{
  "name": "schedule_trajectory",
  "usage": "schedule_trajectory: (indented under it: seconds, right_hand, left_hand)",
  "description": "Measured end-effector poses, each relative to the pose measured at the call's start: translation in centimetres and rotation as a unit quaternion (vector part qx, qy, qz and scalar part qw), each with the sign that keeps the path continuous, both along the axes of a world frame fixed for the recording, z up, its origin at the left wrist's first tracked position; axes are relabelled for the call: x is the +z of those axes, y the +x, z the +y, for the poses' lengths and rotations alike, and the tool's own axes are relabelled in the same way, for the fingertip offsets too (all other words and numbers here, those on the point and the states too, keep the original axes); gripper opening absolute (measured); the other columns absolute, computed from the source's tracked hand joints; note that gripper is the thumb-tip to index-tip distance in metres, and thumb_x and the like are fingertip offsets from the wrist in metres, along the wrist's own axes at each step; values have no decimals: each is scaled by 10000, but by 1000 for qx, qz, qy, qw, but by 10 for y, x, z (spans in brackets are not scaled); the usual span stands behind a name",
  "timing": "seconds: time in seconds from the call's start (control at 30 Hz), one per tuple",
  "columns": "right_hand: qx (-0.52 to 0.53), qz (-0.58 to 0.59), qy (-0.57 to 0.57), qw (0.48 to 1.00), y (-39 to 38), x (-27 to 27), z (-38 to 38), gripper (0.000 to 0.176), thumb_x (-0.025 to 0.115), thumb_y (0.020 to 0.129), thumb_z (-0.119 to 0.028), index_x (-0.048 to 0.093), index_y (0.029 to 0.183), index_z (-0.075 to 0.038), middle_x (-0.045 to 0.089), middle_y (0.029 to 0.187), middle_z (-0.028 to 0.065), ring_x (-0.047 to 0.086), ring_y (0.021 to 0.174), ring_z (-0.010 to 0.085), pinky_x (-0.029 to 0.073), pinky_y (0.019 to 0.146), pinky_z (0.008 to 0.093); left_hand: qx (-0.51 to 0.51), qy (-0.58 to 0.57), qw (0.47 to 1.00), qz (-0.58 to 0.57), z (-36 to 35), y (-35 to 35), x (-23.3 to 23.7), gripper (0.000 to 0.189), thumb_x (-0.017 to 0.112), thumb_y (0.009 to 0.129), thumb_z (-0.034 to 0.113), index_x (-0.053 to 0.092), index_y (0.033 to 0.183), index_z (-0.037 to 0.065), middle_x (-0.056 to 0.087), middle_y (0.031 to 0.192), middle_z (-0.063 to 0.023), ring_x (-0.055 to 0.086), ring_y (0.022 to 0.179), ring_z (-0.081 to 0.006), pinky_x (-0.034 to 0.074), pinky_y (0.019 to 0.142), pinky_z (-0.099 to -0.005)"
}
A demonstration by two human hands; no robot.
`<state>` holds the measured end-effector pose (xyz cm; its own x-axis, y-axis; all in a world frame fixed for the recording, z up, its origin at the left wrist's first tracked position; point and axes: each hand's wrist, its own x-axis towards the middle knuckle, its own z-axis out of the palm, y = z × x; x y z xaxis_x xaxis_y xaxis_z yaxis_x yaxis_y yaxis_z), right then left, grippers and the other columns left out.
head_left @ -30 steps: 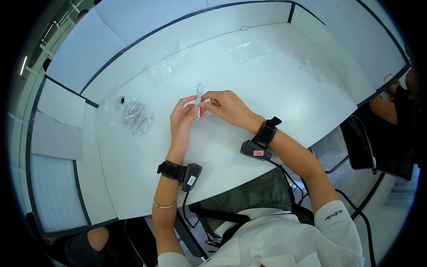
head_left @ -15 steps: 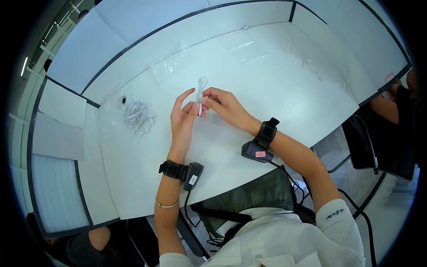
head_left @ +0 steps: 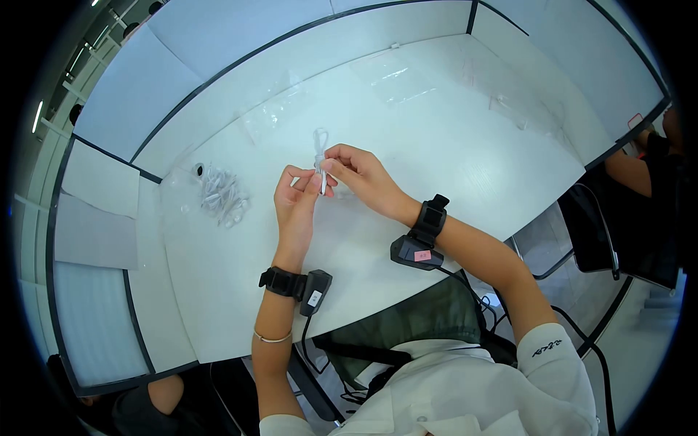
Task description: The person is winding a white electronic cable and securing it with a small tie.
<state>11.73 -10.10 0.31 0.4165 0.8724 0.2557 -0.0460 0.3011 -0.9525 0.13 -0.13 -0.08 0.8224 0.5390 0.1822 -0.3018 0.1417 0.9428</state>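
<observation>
Two bare hands meet near the centre of the frame over a white table, working on one slim white cord bundle. The left hand pinches its lower part between thumb and fingertips, the other fingers loosely curled; the right hand is nearly closed, thumb and forefinger gripping around its middle. The bundle stands out between them, a loop at its top and a narrow end poking out below the fingers.

As for how far along it is, the cord is gathered into a compact length and looks narrowed at the middle, which suggests that most of the folding is done. Whether its middle is fastened, or an end remains loose, cannot be told, as the fingertips cover that part. Both hands have hold of it, so it is not yet set down.

At the left of the frame, well apart from the hands, lies a pile of white cords, with a small dark round piece at its upper left edge. How many in the pile are neatly bundled is too unclear to say. Clear plastic lies towards the top of the frame.
</observation>
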Motion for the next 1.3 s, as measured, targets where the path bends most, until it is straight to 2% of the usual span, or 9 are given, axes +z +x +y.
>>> schedule_trajectory:
  seconds: [0.27,0.73,0.83,0.87,1.13,1.17,1.27,1.3]
  right_hand:
    - [3,52,25,998,-6,7,-1,229,503,945,-223,561,972,-3,524,716,-1,499,634,60,390,602,205]
    - [1,117,-22,993,-6,17,-4,251,486,950,-257,580,981,-27,500,656,-14,470,542,37,285,480,191]
    - [-1,126,-38,991,-6,19,-4,248,505,938,-250,573,940,-12,535,665,-5,510,563,50,322,491,196]
    - [5,120,-16,993,-6,20,-4,252,508,937,-262,574,937,-19,535,662,-7,506,561,47,319,493,194]
    - [13,80,-46,996,-2,20,-6,270,497,942,-289,578,935,-31,531,679,-27,432,548,34,307,499,187]
    - [14,98,-49,994,-3,20,-5,274,506,940,-303,587,938,-42,474,636,-52,374,529,28,282,486,185]
    - [42,162,-49,985,8,12,-8,289,516,937,-315,597,968,-39,378,605,-73,304,514,22,238,468,190]
    - [49,160,-42,985,11,14,-9,309,521,937,-314,594,1022,-26,289,601,-83,227,511,26,197,459,202]
  left_hand:
    - [-28,-64,997,-17,-2,-1,-1,87,551,911,108,478,894,64,621,842,-126,572,765,-165,443,730,-281]
    - [-10,-62,998,-25,-10,2,5,102,555,909,105,465,894,60,616,833,-123,557,743,-155,442,722,-281]
    - [-2,-55,998,-10,-9,1,6,100,547,913,102,460,897,56,613,829,-135,554,738,-163,441,720,-283]
    - [-13,-59,998,-10,-11,1,8,77,533,922,109,464,899,86,577,816,-82,510,749,-133,404,718,-247]
    - [-9,61,997,46,-2,-5,23,72,515,920,112,466,890,68,622,860,-129,570,818,-163,438,758,-277]
    - [1,70,996,50,-2,-6,28,82,549,889,83,502,921,24,632,922,-139,597,826,-166,452,775,-281]
    - [112,261,956,77,5,-6,37,102,554,882,90,550,957,20,625,996,-90,578,910,-143,440,802,-280]
    - [155,281,945,66,3,-11,50,128,562,867,81,577,980,23,612,1032,-50,558,959,-129,430,816,-279]
